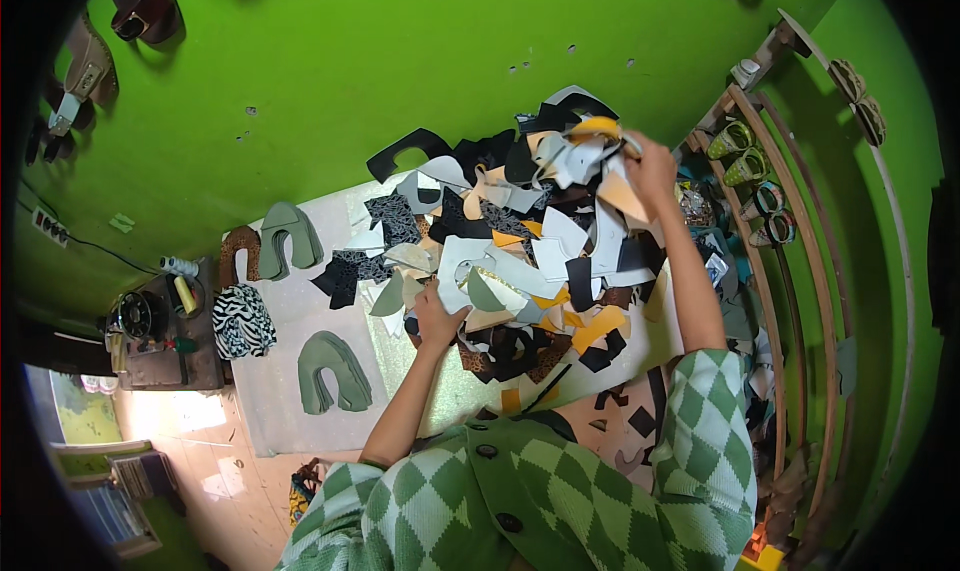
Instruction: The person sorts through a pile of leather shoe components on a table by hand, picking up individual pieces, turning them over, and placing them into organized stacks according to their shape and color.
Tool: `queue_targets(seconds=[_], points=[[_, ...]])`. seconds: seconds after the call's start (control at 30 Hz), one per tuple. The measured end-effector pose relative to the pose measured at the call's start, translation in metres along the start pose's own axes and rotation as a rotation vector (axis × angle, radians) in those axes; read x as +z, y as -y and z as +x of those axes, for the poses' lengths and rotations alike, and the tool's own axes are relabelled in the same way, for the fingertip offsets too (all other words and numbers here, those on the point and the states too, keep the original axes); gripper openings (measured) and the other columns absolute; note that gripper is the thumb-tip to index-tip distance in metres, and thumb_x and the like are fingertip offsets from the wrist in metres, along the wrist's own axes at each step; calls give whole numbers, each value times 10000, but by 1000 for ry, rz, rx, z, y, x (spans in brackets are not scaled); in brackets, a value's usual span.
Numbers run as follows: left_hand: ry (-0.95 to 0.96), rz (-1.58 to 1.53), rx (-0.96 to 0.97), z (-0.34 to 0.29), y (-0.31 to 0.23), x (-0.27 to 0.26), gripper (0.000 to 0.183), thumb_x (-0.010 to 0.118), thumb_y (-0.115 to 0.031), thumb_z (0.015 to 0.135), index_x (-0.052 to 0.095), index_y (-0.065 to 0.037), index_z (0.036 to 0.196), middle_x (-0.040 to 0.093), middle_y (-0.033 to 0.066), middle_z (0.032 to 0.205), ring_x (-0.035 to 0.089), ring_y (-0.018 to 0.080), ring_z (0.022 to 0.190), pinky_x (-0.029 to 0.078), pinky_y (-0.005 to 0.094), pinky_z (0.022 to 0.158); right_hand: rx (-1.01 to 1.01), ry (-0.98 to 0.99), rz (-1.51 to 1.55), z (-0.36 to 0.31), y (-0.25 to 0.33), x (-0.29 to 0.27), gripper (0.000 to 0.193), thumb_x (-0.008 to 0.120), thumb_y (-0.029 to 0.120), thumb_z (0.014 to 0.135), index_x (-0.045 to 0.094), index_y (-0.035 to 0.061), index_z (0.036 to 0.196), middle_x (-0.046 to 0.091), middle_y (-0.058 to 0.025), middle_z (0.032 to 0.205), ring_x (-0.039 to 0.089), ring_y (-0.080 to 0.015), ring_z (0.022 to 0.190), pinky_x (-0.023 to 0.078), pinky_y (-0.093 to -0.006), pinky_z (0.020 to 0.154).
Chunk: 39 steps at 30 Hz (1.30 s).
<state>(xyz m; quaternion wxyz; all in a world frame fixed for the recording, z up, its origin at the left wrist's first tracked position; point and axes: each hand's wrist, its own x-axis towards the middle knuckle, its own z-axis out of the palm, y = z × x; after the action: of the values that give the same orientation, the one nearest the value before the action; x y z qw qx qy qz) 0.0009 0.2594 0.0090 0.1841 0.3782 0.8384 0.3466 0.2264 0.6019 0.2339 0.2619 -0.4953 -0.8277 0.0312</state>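
Head view: a bright green wall [400, 61] fills the upper half of the frame, with several shoes hung at the upper left corner. Below it a pale worktable [300, 411] runs across the centre, its right part buried under a heap of cut shoe-upper pieces [520, 261] in black, white, tan, yellow and printed patterns.

Left hand [438, 319], just below centre of the frame, rests palm-down on the near edge of the heap, fingers bent over a white cut piece [460, 266]; whether it grips that piece or only presses on it cannot be told.

Right hand [648, 166], right of centre and higher, is raised above the far side of the heap and closed on a bunch of mixed cut pieces [590, 151], white, grey and yellow, which hang from its fingers toward the left.

Left of the heap, well apart from both hands, lie sorted stacks: a grey-green stack [335, 371] at lower centre-left, a second grey-green stack [288, 236] above it, a brown spotted piece [238, 251] beside that, and a zebra-print stack [242, 321] at the table's left edge.

A curved wooden shoe rack [790, 271] holding sandals occupies the right of the frame. Both forearms come up from green-and-white diamond-pattern sleeves [700, 421] at the lower edge.
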Motion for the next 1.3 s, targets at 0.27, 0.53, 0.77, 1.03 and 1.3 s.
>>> queue_targets(seconds=[0.27, 0.53, 0.77, 1.03, 1.3], points=[[19, -320, -148, 6, 10, -14, 661, 851, -152, 649, 531, 8, 1205, 682, 177, 1003, 653, 284, 791, 522, 358, 724, -54, -275, 162, 65, 27, -55, 376, 725, 229, 817, 665, 139, 1177, 703, -179, 928, 689, -336, 860, 526, -379, 746], [-264, -20, 161, 6, -34, -24, 477, 716, -71, 719, 554, -9, 1164, 569, 187, 1122, 516, 368, 1086, 400, 434, 950, -348, -282, 334, 72, 50, -27, 536, 758, 248, 773, 589, 120, 1265, 658, -162, 1132, 638, -332, 1016, 491, -395, 867], [-136, -190, 361, 31, -88, -10, 389, 651, -59, 779, 553, 9, 1149, 553, 193, 1093, 533, 354, 1033, 421, 413, 934, -666, -54, -221, 4, 30, 55, 479, 695, 256, 824, 539, 116, 1254, 543, -147, 1254, 499, -343, 1187, 374, -480, 992], [-120, -215, 210, 10, -36, -6, 360, 656, -32, 794, 556, 0, 1138, 558, 152, 1068, 556, 291, 992, 450, 374, 904, -927, 395, -64, -68, -34, 71, 242, 726, 96, 718, 645, 129, 944, 609, -5, 967, 545, -195, 1017, 396, -353, 888], [-121, -240, 133, 7, -25, -10, 362, 649, -39, 811, 545, 4, 1155, 565, 156, 1136, 562, 288, 1012, 462, 371, 902, -789, 518, -410, -57, -49, 91, 144, 683, 167, 763, 697, 149, 904, 600, 16, 995, 505, -180, 1063, 364, -347, 930]])
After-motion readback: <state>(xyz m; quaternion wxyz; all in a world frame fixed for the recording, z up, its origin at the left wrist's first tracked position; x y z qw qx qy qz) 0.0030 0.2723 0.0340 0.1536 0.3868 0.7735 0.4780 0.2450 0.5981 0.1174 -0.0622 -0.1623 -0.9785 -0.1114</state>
